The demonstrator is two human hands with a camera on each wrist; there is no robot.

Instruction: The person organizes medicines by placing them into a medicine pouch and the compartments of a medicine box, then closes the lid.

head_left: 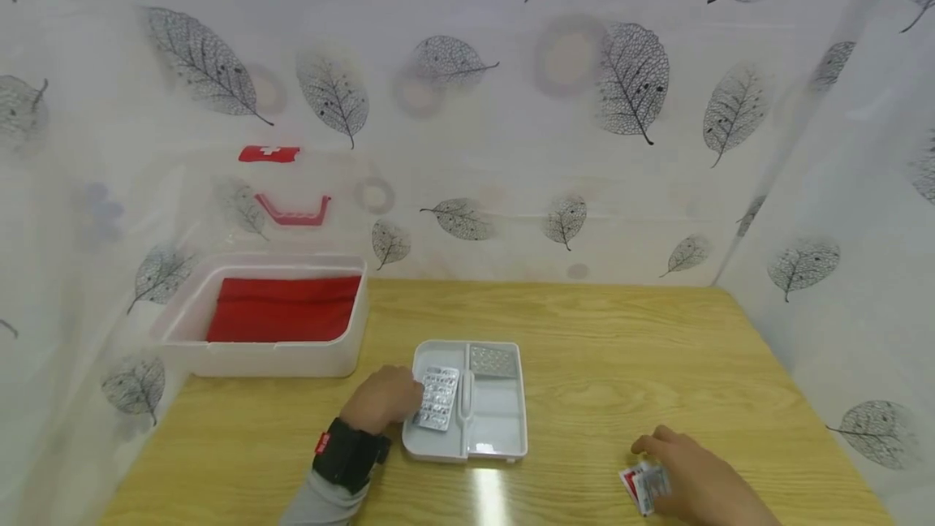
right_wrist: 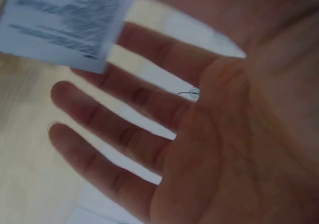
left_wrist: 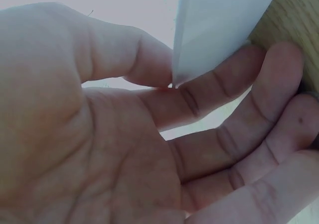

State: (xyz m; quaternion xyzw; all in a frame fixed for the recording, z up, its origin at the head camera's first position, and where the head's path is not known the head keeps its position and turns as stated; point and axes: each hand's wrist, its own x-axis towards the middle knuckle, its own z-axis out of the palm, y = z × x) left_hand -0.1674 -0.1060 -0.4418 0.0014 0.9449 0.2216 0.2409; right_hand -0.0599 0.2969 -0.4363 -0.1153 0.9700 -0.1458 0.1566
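Note:
A white two-part case (head_left: pixel 498 408) lies opened flat on the table. My left hand (head_left: pixel 383 398) pinches its left rim; in the left wrist view the thumb and index finger (left_wrist: pixel 214 87) meet at the edge of the white wall (left_wrist: pixel 219 30). A silver blister pack (head_left: pixel 440 398) lies tilted in the left half, and another blister pack (head_left: pixel 493 361) sits in the right half's upper compartment. Toward the front right, my right hand (head_left: pixel 690 473) holds a small printed packet (right_wrist: pixel 65 27) between thumb and index finger, other fingers spread. A red-and-white packet (head_left: pixel 630 477) shows beside it.
At the left stands a translucent white box (head_left: pixel 336 357) with red cloth (head_left: pixel 288 311) inside. Its raised lid, with a red handle (head_left: pixel 292 217) and a red cross label (head_left: pixel 269 154), leans near the leaf-patterned curtain (head_left: pixel 497 153). The wooden table (head_left: pixel 621 364) extends right.

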